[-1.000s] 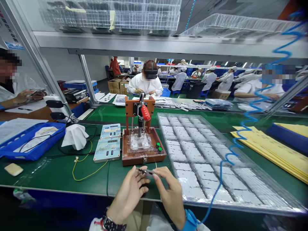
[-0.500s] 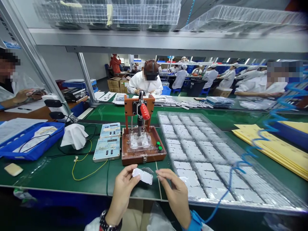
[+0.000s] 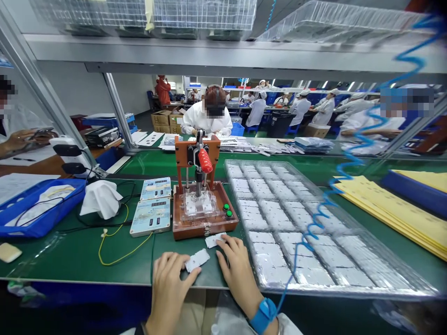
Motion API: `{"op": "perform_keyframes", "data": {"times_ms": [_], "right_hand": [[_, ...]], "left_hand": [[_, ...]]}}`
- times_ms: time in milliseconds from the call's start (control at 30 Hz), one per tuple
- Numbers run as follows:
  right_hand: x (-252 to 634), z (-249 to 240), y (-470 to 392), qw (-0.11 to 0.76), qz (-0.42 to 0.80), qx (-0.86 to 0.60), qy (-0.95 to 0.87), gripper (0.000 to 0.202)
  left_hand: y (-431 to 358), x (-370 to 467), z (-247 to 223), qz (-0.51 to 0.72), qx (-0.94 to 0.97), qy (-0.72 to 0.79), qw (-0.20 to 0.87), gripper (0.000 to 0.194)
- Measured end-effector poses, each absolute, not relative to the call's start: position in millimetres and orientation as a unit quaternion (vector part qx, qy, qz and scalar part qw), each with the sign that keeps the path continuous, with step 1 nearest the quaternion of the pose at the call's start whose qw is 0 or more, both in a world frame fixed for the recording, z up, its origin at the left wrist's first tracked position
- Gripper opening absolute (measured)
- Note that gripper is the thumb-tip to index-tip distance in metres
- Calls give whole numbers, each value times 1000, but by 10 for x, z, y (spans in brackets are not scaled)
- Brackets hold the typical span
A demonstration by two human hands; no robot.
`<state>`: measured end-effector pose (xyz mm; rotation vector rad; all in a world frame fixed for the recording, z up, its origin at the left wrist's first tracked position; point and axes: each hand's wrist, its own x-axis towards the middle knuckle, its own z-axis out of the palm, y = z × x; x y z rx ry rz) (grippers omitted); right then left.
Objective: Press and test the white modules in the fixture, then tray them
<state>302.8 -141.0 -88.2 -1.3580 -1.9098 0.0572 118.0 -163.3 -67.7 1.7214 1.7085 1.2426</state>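
We look down at a green workbench with a wooden clamp fixture [image 3: 205, 223] in the middle, its red handle [image 3: 205, 161] raised at the top and two green buttons [image 3: 226, 210] on its right side. Directly in front of the fixture, nearer to us, lie two small white plates. Our left hand [image 3: 170, 279] is partly closed, thumb and fingers pinching the nearer plate [image 3: 197, 260] at its left end. Our right hand [image 3: 236, 265] is loosely open, palm down, with fingertips touching the farther plate [image 3: 215, 240], just beside the fixture's front edge; its thumb stands apart from that plate. A blue wristband [image 3: 263, 315] circles our right wrist.

To the fixture's right is a large clear tray [image 3: 258, 284] filled with rows of white plates. To its left are two pale meter boxes [image 3: 151, 217], then a yellow wire [image 3: 120, 259] and a blue basket [image 3: 63, 215]. Beyond the fixture, a person in white [image 3: 206, 117] bends over a bench.
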Motion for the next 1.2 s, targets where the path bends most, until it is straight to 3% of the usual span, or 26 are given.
{"op": "perform_keyframes", "data": {"times_ms": [167, 367, 533, 700, 867, 1200], "right_hand": [[2987, -816, -1392, 367, 10, -540, -757, 13], [2949, -830, -1420, 400, 50, -502, -765, 11], [2931, -817, -1496, 414, 72, -487, -766, 13], [2935, -781, -1512, 381, 90, -553, -736, 18], [2958, -710, -1499, 359, 137, -528, -758, 22], [3012, -628, -1502, 327, 202, -493, -780, 31]], "left_hand": [[-1676, 1066, -737, 404, 640, 643, 115, 23], [-1576, 999, -715, 317, 729, 607, 9, 12], [-1540, 943, -754, 276, 778, 562, 49, 17], [-1499, 1012, -836, 279, 797, 533, 57, 24], [-1434, 1047, -892, 293, 798, 523, 59, 22], [-1282, 1095, -847, 238, 846, 440, 183, 22]]}}
